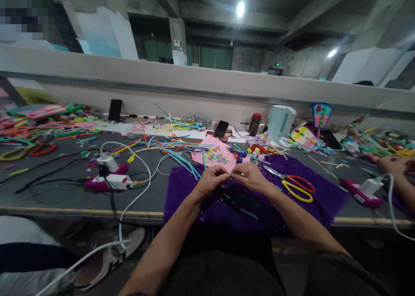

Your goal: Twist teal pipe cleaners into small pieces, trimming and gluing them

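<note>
Bits (218, 156): centre of frame, loose on the pink sheet (198, 156), just up-frame of your fingertips. Short, mixed directions, no single long axis to line up with. Your left hand (210, 182) is nearer, knuckles just below the pile; your right hand (253, 179) sits to its right, with a dark blue piece (240, 156) just above it. Fingers pinched together on both, tips meeting or nearly so at centre; anything clamped between them is too small to tell. So for a pick, judge it as a short reach up and slightly left, left hand first. Teal strips (183, 161) slant down-right toward your left wrist. Scissors (292, 184) lie right of centre on the purple cloth (180, 192), blades toward your right hand, handles lower right.
</note>
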Demonstrator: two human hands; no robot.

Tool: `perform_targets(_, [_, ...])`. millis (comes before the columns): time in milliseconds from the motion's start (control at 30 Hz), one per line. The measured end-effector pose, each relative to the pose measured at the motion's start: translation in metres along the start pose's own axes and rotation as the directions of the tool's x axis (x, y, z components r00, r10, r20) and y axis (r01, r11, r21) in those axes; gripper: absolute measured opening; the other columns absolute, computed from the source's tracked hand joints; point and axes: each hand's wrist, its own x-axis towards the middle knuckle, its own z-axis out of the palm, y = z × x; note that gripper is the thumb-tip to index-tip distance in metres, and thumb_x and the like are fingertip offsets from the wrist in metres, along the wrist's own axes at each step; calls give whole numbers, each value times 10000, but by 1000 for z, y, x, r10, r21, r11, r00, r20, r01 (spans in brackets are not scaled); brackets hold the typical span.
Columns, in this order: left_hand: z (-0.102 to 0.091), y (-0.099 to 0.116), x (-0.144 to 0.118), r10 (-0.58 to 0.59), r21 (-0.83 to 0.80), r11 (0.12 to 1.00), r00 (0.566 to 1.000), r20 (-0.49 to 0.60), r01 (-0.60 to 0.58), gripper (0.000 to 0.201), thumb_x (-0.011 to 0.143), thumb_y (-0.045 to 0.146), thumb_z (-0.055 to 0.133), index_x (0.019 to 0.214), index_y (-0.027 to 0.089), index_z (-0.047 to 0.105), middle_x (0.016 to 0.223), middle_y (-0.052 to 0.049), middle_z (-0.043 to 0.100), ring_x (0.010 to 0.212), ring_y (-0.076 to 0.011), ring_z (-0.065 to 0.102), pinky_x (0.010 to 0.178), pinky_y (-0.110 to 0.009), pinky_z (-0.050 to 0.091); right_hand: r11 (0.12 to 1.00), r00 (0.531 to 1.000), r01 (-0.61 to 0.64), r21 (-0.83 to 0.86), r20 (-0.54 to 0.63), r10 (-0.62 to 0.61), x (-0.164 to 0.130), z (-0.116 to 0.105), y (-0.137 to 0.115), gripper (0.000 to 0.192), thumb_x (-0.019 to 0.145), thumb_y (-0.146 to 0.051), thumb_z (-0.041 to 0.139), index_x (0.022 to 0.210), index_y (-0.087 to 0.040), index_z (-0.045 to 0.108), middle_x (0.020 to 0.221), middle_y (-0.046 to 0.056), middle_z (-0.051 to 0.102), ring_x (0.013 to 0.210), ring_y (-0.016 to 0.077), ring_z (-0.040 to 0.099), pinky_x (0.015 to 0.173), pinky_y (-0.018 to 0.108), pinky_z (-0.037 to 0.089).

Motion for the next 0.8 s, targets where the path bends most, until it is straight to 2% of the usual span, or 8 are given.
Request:
perform_targets(100, [2, 2, -1, 221, 258, 944, 974, -37, -205, 133, 731, 268, 558, 721, 155, 627, 695, -10, 598, 655, -109, 523, 615, -222, 397, 865, 958, -273, 421, 204, 203, 7, 0, 10, 172, 730, -259, 523, 633, -139, 597, 563, -8, 565, 540, 104, 486, 537, 221, 350])
perform_targets(167, [3, 2, -1, 290, 386, 884, 957, -16, -262, 124, 745, 248, 544, 750, 173, 642, 742, -19, 618, 705, -120, 541, 659, -230, 402, 738, 911, -398, 546, 330, 247, 10, 1, 19, 144, 689, -246, 542, 612, -134, 591, 516, -24, 540, 497, 95, 466, 512, 216, 347])
perform_targets(233, [4, 0, -1, 289, 453, 852, 957, 11, -262, 132, 753, 243, 535, 773, 188, 653, 767, -23, 633, 722, -124, 553, 672, -232, 404, 689, 882, -455, 563, 388, 266, 12, 2, 25, 119, 658, -235, 566, 614, -130, 602, 500, -30, 537, 477, 88, 452, 496, 212, 339])
perform_targets(400, [6, -2, 0, 182, 442, 880, 983, 21, -172, 135, 722, 256, 560, 759, 189, 671, 749, -21, 647, 696, -128, 564, 639, -226, 405, 722, 870, -465, 512, 417, 264, 10, -1, 26, 161, 660, -263, 598, 578, -124, 611, 466, -35, 526, 430, 68, 411, 448, 198, 304])
perform_targets(533, [3, 0, 2, -11, 116, 993, 998, -55, 17, 152, 681, 306, 594, 684, 158, 627, 575, 17, 579, 516, -91, 516, 498, -200, 376, 660, 919, -393, 640, 300, 256, 9, -1, 24, 319, 725, -401, 556, 585, -121, 615, 558, 14, 603, 518, 110, 526, 541, 231, 403])
perform_targets(600, [-1, 0, 5, -170, -142, 977, 982, -79, 158, 184, 662, 328, 610, 666, 145, 582, 528, 31, 542, 424, -67, 471, 413, -180, 330, 641, 933, -353, 682, 207, 293, 8, 0, 26, 376, 764, -453, 495, 632, -124, 622, 614, 36, 630, 573, 132, 569, 596, 261, 437])
perform_targets(700, [-6, -2, 9, -346, -410, 861, 938, -38, 301, 191, 636, 297, 640, 655, 135, 541, 520, 32, 531, 359, -38, 426, 340, -150, 269, 790, 971, -199, 579, 5, 241, 4, 4, 26, 326, 778, -423, 503, 707, -135, 638, 660, 44, 637, 610, 140, 582, 607, 273, 446])
perform_targets(800, [-10, -5, 11, -410, -545, 753, 911, 49, 368, 165, 624, 237, 657, 667, 124, 544, 503, 35, 515, 344, -22, 415, 318, -124, 262, 978, 965, 87, 190, -262, -35, -1, 9, 20, 192, 779, -327, 552, 799, -164, 650, 765, 58, 651, 716, 156, 590, 667, 294, 438])
